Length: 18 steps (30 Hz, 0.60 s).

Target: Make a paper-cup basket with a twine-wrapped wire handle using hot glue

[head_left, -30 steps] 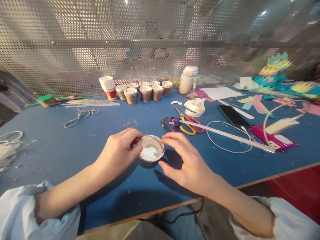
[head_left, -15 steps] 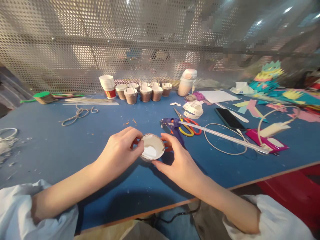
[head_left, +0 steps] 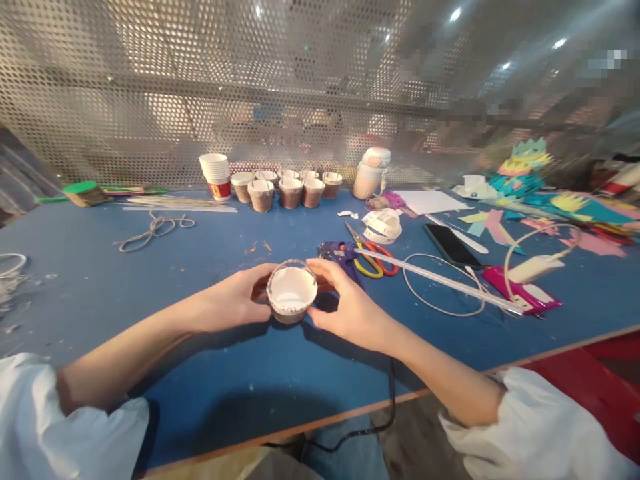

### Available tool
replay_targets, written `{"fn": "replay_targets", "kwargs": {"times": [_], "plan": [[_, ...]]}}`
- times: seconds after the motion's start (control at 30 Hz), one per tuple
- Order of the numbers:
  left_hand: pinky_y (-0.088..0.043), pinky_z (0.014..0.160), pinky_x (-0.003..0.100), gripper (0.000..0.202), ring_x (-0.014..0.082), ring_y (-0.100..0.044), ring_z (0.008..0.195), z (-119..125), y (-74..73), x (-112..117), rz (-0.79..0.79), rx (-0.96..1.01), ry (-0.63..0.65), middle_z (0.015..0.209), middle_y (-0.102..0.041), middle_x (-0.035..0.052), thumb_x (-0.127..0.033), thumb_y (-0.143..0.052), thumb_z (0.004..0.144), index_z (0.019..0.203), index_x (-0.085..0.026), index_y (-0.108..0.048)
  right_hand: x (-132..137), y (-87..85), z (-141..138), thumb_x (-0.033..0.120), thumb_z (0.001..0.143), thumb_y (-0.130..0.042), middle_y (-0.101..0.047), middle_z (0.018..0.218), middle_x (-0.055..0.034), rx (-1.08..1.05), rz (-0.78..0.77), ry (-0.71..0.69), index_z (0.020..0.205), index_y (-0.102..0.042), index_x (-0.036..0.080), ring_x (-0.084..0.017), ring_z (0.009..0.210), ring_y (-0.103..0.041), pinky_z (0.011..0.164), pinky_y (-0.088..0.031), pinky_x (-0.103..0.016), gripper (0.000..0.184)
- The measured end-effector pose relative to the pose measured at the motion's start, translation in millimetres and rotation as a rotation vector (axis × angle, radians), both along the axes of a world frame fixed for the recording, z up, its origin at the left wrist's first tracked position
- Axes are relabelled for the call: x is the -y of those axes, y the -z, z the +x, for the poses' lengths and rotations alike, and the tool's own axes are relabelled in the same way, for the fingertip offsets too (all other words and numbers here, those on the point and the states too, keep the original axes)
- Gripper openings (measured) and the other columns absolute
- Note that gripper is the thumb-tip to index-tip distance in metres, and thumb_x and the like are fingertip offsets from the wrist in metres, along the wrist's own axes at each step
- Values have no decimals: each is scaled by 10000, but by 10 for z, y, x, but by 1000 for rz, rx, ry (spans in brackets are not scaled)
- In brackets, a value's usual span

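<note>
I hold a small paper cup (head_left: 292, 293), white inside and brown-wrapped outside, upright just above the blue table (head_left: 150, 280). My left hand (head_left: 239, 298) grips its left side with curled fingers. My right hand (head_left: 345, 301) wraps the right side, thumb near the rim. Right behind my right hand lie a purple glue gun (head_left: 340, 252) and yellow and red scissors (head_left: 373, 257).
A stack of white cups (head_left: 216, 175) and several brown-wrapped cups (head_left: 286, 187) line the far edge by the perforated metal screen. A black phone (head_left: 446, 244), white cable (head_left: 440, 283), pink box (head_left: 523, 290), tape roll (head_left: 382, 225), twine (head_left: 153, 230) and coloured paper cutouts (head_left: 530, 173) lie around.
The cup went from tilted with its opening toward me to upright. Both hands closed in around its sides and shifted slightly left.
</note>
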<state>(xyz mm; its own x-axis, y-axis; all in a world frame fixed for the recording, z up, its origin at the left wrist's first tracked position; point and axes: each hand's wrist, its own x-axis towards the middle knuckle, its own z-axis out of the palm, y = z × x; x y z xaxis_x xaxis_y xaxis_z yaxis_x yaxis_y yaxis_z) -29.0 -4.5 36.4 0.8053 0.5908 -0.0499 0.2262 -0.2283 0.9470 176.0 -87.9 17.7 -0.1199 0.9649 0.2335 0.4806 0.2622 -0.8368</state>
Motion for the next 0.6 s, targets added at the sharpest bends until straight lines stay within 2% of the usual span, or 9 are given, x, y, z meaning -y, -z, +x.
{"fn": "replay_targets", "kwargs": {"times": [0.07, 0.2, 0.33, 0.4, 0.5, 0.6], "plan": [[-487, 935, 398, 492, 235, -625, 1042, 39, 47, 43, 45, 8, -65, 1120, -662, 63, -168, -623, 654, 1136, -193, -531, -33, 9, 26, 137, 723, -614, -583, 1254, -102, -6, 19, 5, 1247, -430, 226, -203, 1090, -606, 964, -488, -402, 563], [-481, 937, 381, 486, 228, -617, 1049, 103, 170, 169, 167, 24, -249, 1123, -642, 76, -212, -664, 671, 1117, -184, -474, -83, 43, 67, 120, 734, -588, -594, 1233, -90, -64, 49, 93, 1178, -473, 234, -189, 1036, -624, 898, -528, -383, 473], [-487, 907, 360, 535, 209, -607, 1020, 138, 236, 308, 366, -10, -291, 1116, -608, 71, -218, -646, 697, 1191, -192, -444, -56, 46, 63, 125, 762, -583, -632, 1125, -73, -119, 82, 165, 1103, -519, 226, -173, 936, -647, 831, -549, -360, 361], [-493, 878, 363, 527, 204, -602, 972, 151, 234, 375, 500, -35, -298, 1079, -586, 71, -212, -635, 700, 1196, -187, -457, -9, 27, 50, 110, 785, -564, -635, 1096, -67, -100, 163, 198, 1082, -544, 224, -175, 945, -639, 820, -543, -351, 319], [-504, 839, 357, 468, 200, -598, 931, 166, 232, 450, 637, -33, -314, 1045, -563, 74, -202, -619, 704, 1145, -177, -467, 86, -15, 33, 64, 800, -526, -623, 1100, -64, -32, 391, 238, 1028, -573, 220, -170, 925, -616, 777, -528, -333, 281], [-510, 833, 359, 507, 210, -607, 957, 165, 266, 469, 690, -13, -354, 1088, -574, 80, -209, -630, 698, 1159, -191, -420, 188, -64, 14, 35, 807, -518, -627, 1001, -61, 14, 537, 173, 1008, -585, 207, -156, 827, -599, 721, -518, -322, 273]]}}
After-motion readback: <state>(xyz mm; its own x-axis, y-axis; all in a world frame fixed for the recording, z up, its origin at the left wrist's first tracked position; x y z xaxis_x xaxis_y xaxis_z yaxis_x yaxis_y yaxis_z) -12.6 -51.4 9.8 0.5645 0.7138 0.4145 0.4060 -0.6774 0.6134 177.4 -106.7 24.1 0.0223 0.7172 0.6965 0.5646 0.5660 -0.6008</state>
